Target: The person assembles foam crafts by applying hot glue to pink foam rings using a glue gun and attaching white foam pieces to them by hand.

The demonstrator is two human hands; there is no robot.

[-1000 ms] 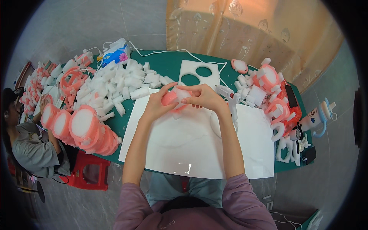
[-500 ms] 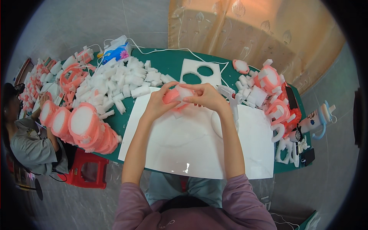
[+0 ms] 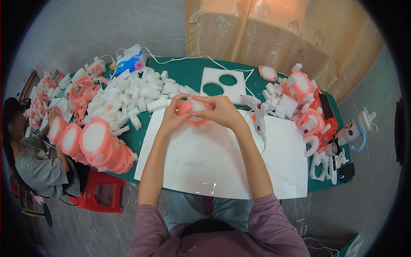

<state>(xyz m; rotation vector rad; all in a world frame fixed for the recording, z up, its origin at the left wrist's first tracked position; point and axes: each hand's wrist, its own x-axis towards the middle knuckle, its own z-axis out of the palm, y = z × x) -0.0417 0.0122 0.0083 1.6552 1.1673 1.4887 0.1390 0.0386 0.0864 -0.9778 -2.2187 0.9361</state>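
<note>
Above the white sheet (image 3: 205,158), both hands are closed round a small pink foam piece (image 3: 184,108). My left hand (image 3: 172,116) grips its left side, thumb in front and fingers curled over the far edge. At its right, my right hand (image 3: 224,112) pinches a white foam block (image 3: 197,106) against the pink foam. Fingers hide much of both pieces, so I cannot tell whether they are joined. Just right of my right hand lies a white hot glue gun (image 3: 259,114), its cord trailing over the sheet.
A heap of white foam blocks (image 3: 145,88) covers the back left, with stacked pink-and-white foam rounds (image 3: 95,136) nearer. Behind my hands lies a foam sheet with round holes (image 3: 234,90). More pink pieces (image 3: 298,83) and a bottle (image 3: 347,133) stand right. A person (image 3: 40,158) sits left.
My right hand has shifted slightly left and the white block now stands more upright against the pink foam. The whole view has moved a little; the glue gun shows more fully.
</note>
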